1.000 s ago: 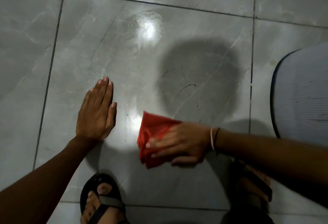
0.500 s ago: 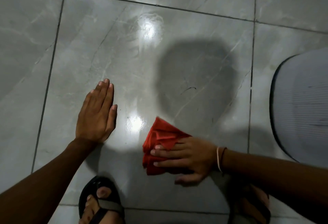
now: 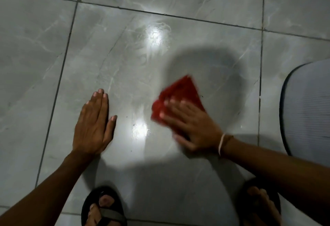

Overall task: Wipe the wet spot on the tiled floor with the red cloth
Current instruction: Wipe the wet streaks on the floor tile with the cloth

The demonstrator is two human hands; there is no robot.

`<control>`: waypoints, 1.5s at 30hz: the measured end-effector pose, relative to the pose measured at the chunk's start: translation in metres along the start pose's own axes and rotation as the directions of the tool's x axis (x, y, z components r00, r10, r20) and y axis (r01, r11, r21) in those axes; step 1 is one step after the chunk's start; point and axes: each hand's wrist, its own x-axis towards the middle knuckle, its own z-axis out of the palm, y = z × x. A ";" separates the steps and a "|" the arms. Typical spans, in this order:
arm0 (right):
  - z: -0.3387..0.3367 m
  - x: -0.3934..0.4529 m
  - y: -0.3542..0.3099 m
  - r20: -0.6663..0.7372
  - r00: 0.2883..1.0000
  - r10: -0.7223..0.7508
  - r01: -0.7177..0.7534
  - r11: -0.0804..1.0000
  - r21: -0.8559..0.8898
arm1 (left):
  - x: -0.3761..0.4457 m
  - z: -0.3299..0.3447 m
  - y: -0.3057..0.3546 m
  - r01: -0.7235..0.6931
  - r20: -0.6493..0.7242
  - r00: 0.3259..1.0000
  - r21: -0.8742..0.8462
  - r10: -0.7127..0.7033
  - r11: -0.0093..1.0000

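Observation:
A folded red cloth (image 3: 180,91) lies on the grey tiled floor (image 3: 53,64). My right hand (image 3: 194,125) presses flat on the cloth's near half, fingers spread over it; both are blurred with motion. Wet smears (image 3: 153,36) glisten under a light reflection farther up the same tile, and a second shiny patch (image 3: 140,127) sits between my hands. My left hand (image 3: 93,123) rests flat on the tile to the left, fingers together, holding nothing.
My two sandalled feet (image 3: 103,209) (image 3: 260,202) stand at the bottom edge. A grey ribbed mat with a dark border (image 3: 307,107) lies at the right. A round shadow (image 3: 205,75) darkens the tile around the cloth. Dark grout lines (image 3: 59,86) cross the floor.
My right hand has pushed the red cloth away from me and to the right, into the shadowed part of the tile. My left hand has stayed flat in place.

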 end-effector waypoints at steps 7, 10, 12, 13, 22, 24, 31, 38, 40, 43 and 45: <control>-0.015 0.044 0.061 0.183 0.836 -0.517 0.528 0.849 -0.015 | 0.000 0.003 -0.007 0.022 0.001 1.000 -0.014 -0.022 1.000; -0.033 0.116 0.100 0.068 0.941 -0.331 0.337 0.936 -0.101 | 0.000 0.005 -0.006 0.020 0.008 1.000 -0.022 -0.020 1.000; -0.045 0.167 0.106 -0.033 0.999 0.031 -0.035 0.992 -0.121 | -0.001 0.005 -0.008 0.020 0.012 1.000 -0.019 -0.020 1.000; -0.049 0.187 0.103 -0.098 0.970 0.223 -0.233 0.966 -0.109 | -0.002 0.005 -0.009 0.017 0.009 1.000 -0.019 -0.017 1.000; 0.005 0.015 -0.036 0.043 0.989 -0.138 0.138 0.990 0.018 | 0.003 0.005 -0.004 0.017 0.015 1.000 -0.028 -0.016 0.999; 0.019 -0.045 -0.061 0.117 0.925 -0.363 0.350 0.929 0.119 | 0.001 0.007 -0.006 0.010 0.002 1.000 -0.023 -0.010 1.000; -0.015 -0.023 0.076 0.031 0.976 -0.216 0.217 0.976 -0.026 | -0.002 0.011 -0.014 -0.050 -0.031 0.998 -0.018 0.050 0.999; -0.006 -0.018 0.034 -0.195 0.827 0.528 -0.525 0.848 0.070 | 0.000 0.005 -0.008 -0.010 -0.003 1.000 -0.038 0.010 0.999; 0.013 -0.062 -0.022 -0.059 0.990 0.127 -0.125 0.991 0.043 | 0.000 0.004 -0.006 -0.005 0.002 1.000 -0.044 0.005 0.999; 0.013 -0.090 -0.037 0.098 0.958 -0.270 0.256 0.957 0.135 | -0.002 0.005 -0.007 -0.021 -0.019 1.000 -0.036 0.020 0.999; 0.011 -0.083 -0.016 0.000 0.993 -0.117 0.117 0.987 0.113 | -0.002 0.006 -0.008 -0.028 -0.018 0.999 -0.034 0.027 0.999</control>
